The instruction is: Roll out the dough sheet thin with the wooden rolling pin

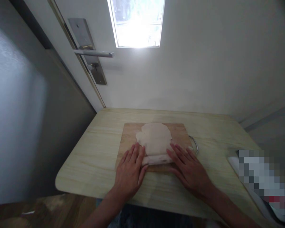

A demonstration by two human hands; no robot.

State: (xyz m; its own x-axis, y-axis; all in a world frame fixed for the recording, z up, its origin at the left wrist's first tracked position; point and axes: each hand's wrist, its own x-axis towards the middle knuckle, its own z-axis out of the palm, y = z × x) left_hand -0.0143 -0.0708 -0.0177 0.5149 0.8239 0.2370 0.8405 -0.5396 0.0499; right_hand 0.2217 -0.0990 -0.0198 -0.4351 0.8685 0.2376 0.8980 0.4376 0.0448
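Apparently a home: lever-handled white door (194, 72), wood-look floor (67, 207), dough (155, 137) on a wooden board (127, 134)

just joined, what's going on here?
A person has both hands on a pale sheet of what looks like dough on a wooden board. Its near edge is rolled into a log, with the left hand at one end and the right hand at the other, fingers extended. The far part lies flat. The board sits on a pale wood-grain table.
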